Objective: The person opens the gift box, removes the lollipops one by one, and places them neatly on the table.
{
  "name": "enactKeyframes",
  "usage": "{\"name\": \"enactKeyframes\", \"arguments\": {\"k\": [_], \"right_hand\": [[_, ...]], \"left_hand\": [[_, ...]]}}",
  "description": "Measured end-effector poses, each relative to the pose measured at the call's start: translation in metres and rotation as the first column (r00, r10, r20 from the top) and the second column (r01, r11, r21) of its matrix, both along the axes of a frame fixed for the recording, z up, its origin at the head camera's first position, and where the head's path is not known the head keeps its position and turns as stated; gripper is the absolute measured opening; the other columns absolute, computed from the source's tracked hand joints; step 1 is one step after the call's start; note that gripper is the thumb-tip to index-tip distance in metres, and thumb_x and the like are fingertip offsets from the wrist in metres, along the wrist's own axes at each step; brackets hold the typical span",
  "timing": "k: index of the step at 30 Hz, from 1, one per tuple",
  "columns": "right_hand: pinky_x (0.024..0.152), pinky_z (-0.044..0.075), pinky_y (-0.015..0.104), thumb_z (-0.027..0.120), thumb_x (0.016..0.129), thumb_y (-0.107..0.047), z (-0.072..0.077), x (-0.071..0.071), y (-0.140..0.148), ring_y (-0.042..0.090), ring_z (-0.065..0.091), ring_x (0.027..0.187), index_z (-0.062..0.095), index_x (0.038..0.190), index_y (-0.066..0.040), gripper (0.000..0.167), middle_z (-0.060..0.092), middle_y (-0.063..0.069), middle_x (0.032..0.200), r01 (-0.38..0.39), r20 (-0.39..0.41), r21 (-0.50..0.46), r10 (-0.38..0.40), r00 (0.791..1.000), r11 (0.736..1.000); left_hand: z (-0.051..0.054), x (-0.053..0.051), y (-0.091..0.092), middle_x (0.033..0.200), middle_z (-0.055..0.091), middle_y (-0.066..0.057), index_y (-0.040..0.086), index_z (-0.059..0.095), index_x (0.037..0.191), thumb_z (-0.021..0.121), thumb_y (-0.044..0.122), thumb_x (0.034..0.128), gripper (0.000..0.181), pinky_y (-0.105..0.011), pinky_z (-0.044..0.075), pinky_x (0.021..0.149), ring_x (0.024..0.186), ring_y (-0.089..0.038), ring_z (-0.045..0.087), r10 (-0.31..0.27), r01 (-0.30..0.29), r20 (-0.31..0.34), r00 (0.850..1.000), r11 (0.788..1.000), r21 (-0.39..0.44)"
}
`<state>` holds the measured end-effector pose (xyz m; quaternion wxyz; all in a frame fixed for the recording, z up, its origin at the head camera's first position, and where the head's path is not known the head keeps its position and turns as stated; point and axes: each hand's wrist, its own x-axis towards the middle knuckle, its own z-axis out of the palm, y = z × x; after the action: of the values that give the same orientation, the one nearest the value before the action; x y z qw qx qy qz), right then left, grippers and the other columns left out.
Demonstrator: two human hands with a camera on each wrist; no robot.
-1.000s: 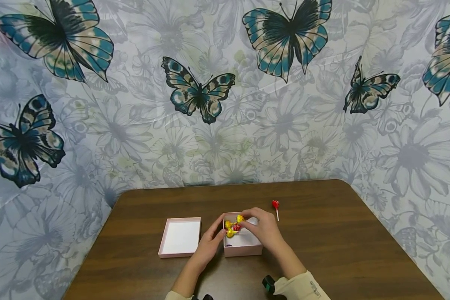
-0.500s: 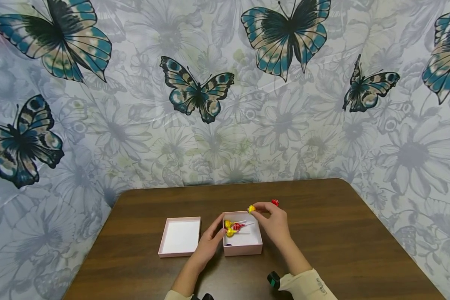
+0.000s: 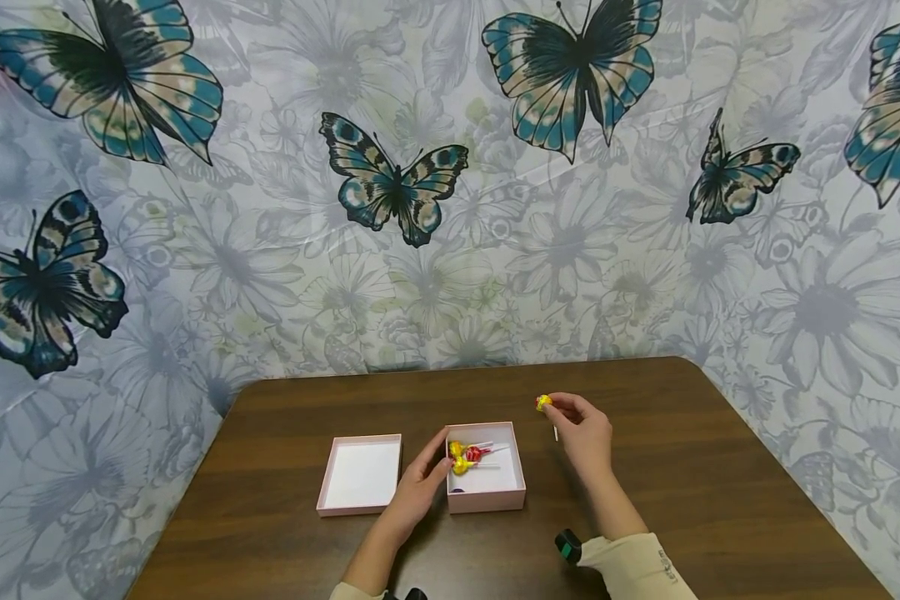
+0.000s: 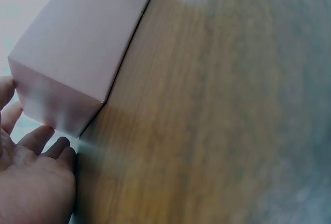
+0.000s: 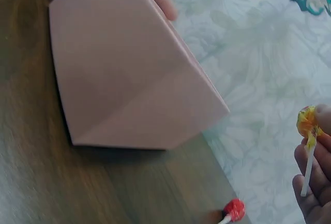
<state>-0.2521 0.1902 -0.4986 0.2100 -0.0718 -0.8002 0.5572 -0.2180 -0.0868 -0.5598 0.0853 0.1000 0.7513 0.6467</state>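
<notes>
A pink box (image 3: 487, 502) stands without its lid, white inside. Along its left end lie several wrapped lollipops (image 3: 461, 465), yellow and red, sticks pointing right. My left hand (image 3: 417, 483) touches the box's left wall with nearly straight fingers; the left wrist view shows its fingertips against the pink side. Right of the box, my right hand (image 3: 587, 433) pinches a yellow lollipop (image 5: 306, 120) by its head, stick hanging down in the right wrist view. A red lollipop (image 5: 236, 209) lies on the table below it; in the head view only its white stick shows.
The pink-rimmed lid (image 3: 360, 471) lies white side up, left of the box. Everything rests on a brown wooden table (image 3: 720, 500). Behind its far edge hangs a floral cloth (image 3: 570, 250) with blue butterflies.
My right hand has lifted the yellow lollipop out of the box and carried it right, to above the red lollipop. My left hand has stayed at the box.
</notes>
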Motion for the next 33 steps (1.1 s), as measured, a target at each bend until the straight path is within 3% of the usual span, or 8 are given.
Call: {"name": "enactKeyframes", "arguments": {"k": [10, 13, 20, 24, 27, 30, 33], "right_hand": [[0.062, 0.052, 0.012, 0.08, 0.085, -0.025, -0.012, -0.012, 0.027, -0.006, 0.061, 0.07, 0.076, 0.103, -0.007, 0.025, 0.071, -0.015, 0.082, 0.113, 0.031, -0.11, -0.11, 0.993, 0.988], [0.062, 0.051, 0.012, 0.079, 0.087, -0.029, -0.018, -0.016, 0.033, -0.007, 0.06, 0.071, 0.076, 0.104, -0.008, 0.027, 0.072, -0.01, 0.086, 0.144, 0.063, -0.108, -0.138, 0.988, 0.984], [0.06, 0.048, 0.007, 0.077, 0.088, -0.029, -0.028, -0.03, 0.041, -0.017, 0.056, 0.067, 0.075, 0.103, -0.007, 0.027, 0.076, 0.014, 0.103, 0.209, 0.08, -0.04, -0.205, 0.975, 0.977], [0.059, 0.043, 0.006, 0.077, 0.088, -0.027, -0.033, -0.036, 0.045, -0.019, 0.052, 0.062, 0.075, 0.103, -0.005, 0.026, 0.077, 0.018, 0.102, 0.246, 0.086, 0.012, -0.246, 0.966, 0.969], [0.063, 0.044, 0.013, 0.077, 0.088, -0.028, -0.036, -0.039, 0.048, -0.01, 0.057, 0.065, 0.075, 0.102, -0.007, 0.026, 0.077, 0.016, 0.101, 0.265, 0.111, 0.053, -0.27, 0.957, 0.963], [0.071, 0.047, 0.026, 0.076, 0.089, -0.031, -0.04, -0.041, 0.051, 0.012, 0.067, 0.077, 0.075, 0.103, -0.008, 0.027, 0.077, 0.015, 0.102, 0.266, 0.13, 0.099, -0.278, 0.952, 0.959], [0.076, 0.047, 0.039, 0.074, 0.09, -0.032, -0.043, -0.043, 0.054, 0.031, 0.067, 0.092, 0.074, 0.105, -0.008, 0.028, 0.076, 0.017, 0.104, 0.255, 0.14, 0.131, -0.273, 0.952, 0.958]], "left_hand": [[0.002, 0.002, -0.001, 0.167, 0.025, -0.006, 0.032, 0.033, 0.156, 0.05, 0.027, 0.1053, 0.054, -0.068, 0.014, 0.12, 0.155, -0.039, 0.016, -0.001, 0.001, 0.007, 1.0, 1.0, 0.001], [0.002, 0.002, -0.001, 0.166, 0.026, -0.007, 0.031, 0.033, 0.156, 0.049, 0.025, 0.1055, 0.054, -0.066, 0.016, 0.121, 0.155, -0.038, 0.018, -0.004, 0.004, -0.003, 1.0, 1.0, 0.005], [0.001, 0.0, -0.002, 0.166, 0.027, -0.007, 0.031, 0.034, 0.156, 0.05, 0.026, 0.1051, 0.054, -0.063, 0.018, 0.122, 0.154, -0.037, 0.02, 0.001, -0.001, -0.01, 1.0, 1.0, 0.002], [0.001, -0.001, -0.002, 0.166, 0.027, -0.006, 0.032, 0.034, 0.156, 0.05, 0.027, 0.1049, 0.054, -0.064, 0.018, 0.121, 0.154, -0.037, 0.02, 0.003, -0.003, -0.005, 1.0, 1.0, -0.003], [0.0, -0.001, -0.002, 0.166, 0.027, -0.006, 0.031, 0.034, 0.156, 0.051, 0.026, 0.1048, 0.054, -0.064, 0.017, 0.122, 0.155, -0.037, 0.019, 0.0, 0.0, -0.004, 1.0, 1.0, 0.002], [0.0, 0.0, -0.002, 0.166, 0.026, -0.006, 0.031, 0.034, 0.156, 0.05, 0.026, 0.1048, 0.054, -0.063, 0.017, 0.122, 0.155, -0.037, 0.019, -0.006, 0.006, -0.006, 1.0, 1.0, 0.005], [0.0, 0.001, -0.001, 0.166, 0.026, -0.006, 0.031, 0.034, 0.156, 0.05, 0.027, 0.1049, 0.054, -0.063, 0.017, 0.122, 0.155, -0.037, 0.018, -0.008, 0.008, -0.003, 1.0, 1.0, 0.006]]}}
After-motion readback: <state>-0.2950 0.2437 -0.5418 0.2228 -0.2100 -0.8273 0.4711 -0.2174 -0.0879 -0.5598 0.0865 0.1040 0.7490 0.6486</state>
